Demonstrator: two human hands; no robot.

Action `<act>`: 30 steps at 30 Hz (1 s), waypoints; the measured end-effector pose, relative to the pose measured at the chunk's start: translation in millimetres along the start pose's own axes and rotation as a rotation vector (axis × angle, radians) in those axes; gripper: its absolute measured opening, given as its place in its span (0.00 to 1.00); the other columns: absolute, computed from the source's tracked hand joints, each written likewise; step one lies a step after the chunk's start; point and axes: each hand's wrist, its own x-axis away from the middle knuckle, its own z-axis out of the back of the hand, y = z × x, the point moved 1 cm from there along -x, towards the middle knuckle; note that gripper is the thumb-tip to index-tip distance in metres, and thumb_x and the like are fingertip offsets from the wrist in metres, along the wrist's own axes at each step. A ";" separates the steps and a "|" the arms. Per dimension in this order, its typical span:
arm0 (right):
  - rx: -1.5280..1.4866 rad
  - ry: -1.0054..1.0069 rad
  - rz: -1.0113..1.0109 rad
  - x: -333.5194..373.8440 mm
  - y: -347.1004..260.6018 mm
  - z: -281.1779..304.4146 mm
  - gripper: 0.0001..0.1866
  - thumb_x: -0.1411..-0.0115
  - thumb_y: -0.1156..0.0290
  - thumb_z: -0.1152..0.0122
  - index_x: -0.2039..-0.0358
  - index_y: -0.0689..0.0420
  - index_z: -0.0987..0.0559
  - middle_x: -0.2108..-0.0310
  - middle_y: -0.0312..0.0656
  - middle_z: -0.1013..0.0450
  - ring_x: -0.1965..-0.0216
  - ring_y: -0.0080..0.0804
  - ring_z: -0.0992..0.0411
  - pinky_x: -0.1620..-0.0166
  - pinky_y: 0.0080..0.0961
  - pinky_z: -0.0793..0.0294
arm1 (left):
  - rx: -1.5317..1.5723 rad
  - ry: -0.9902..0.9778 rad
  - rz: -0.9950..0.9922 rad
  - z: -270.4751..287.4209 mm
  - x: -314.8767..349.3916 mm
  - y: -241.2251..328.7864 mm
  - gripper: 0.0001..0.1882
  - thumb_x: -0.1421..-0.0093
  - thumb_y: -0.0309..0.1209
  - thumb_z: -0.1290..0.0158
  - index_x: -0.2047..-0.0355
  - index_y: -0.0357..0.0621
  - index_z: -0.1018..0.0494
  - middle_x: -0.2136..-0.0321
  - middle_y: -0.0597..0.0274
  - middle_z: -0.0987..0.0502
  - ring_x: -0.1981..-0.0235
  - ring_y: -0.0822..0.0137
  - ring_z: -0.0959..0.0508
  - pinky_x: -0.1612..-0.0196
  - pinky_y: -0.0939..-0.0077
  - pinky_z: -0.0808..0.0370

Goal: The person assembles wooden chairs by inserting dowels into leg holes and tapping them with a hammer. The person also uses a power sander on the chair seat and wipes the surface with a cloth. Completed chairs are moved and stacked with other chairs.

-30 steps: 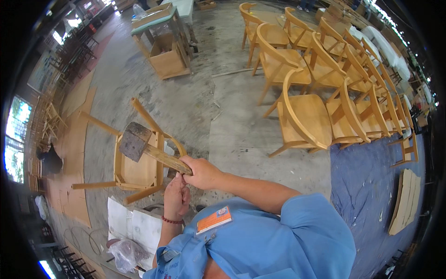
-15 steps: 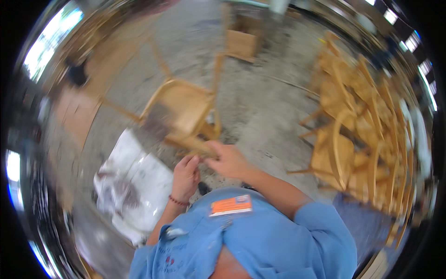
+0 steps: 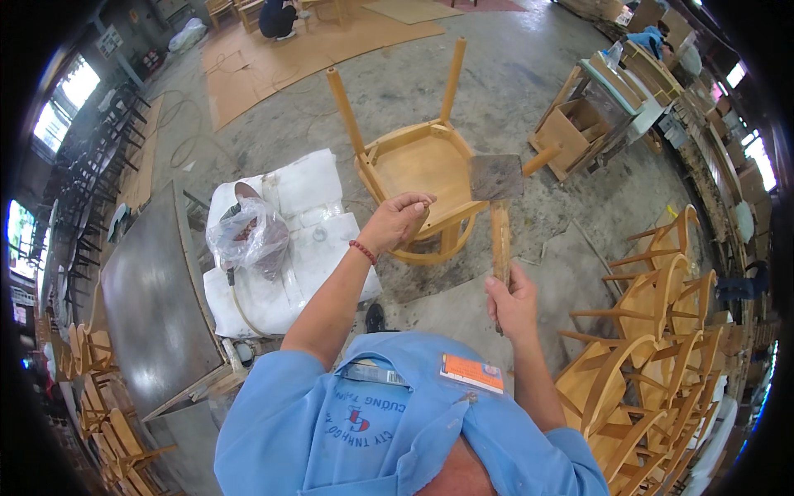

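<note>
Grey concrete floor (image 3: 513,91), stained and cracked. Brown board sheets (image 3: 306,50) lie on it far ahead. Finished wooden chairs (image 3: 653,347) stacked at my right, more chairs (image 3: 103,397) at my lower left. Bright windows (image 3: 66,99) on the left. Open cardboard box (image 3: 579,132) by a workbench, right.
</note>
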 end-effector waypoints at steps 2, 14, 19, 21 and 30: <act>0.007 0.001 -0.026 2.4 5.4 0.6 0.19 0.40 0.69 0.38 0.51 0.64 0.28 0.81 0.31 0.34 0.87 0.16 0.38 0.85 0.16 0.39 | 0.070 -0.061 0.052 -1.2 -3.3 -4.7 0.13 0.32 0.34 0.53 0.52 0.43 0.25 0.59 0.70 0.22 0.86 0.85 0.39 0.83 0.89 0.41; 0.055 -0.012 -0.080 10.6 11.4 -7.1 0.18 0.39 0.72 0.42 0.50 0.65 0.29 0.79 0.33 0.33 0.86 0.17 0.36 0.85 0.17 0.37 | 0.175 -0.096 0.000 9.2 -7.0 -20.8 0.11 0.31 0.33 0.54 0.54 0.42 0.27 0.49 0.65 0.25 0.86 0.84 0.37 0.83 0.89 0.37; 0.079 -0.043 -0.072 11.7 12.8 -5.6 0.18 0.39 0.73 0.42 0.50 0.65 0.29 0.79 0.33 0.33 0.84 0.17 0.35 0.82 0.17 0.33 | 0.117 -0.116 -0.014 8.8 -7.6 -19.6 0.11 0.31 0.33 0.55 0.55 0.43 0.27 0.49 0.66 0.25 0.84 0.84 0.36 0.81 0.89 0.36; 0.083 -0.054 -0.072 12.4 12.9 -6.0 0.19 0.39 0.72 0.41 0.49 0.64 0.29 0.79 0.32 0.33 0.83 0.17 0.34 0.80 0.18 0.32 | 0.081 -0.119 -0.008 7.8 -7.9 -18.0 0.11 0.31 0.33 0.55 0.55 0.43 0.27 0.50 0.67 0.24 0.84 0.84 0.37 0.80 0.89 0.35; 0.441 0.029 0.035 22.5 -20.8 -13.4 0.23 0.38 0.68 0.41 0.44 0.60 0.30 0.74 0.34 0.29 0.75 0.21 0.30 0.70 0.21 0.30 | -0.037 -0.139 -0.021 11.3 -9.5 -18.8 0.12 0.31 0.36 0.52 0.54 0.43 0.26 0.64 0.74 0.24 0.83 0.84 0.36 0.79 0.88 0.37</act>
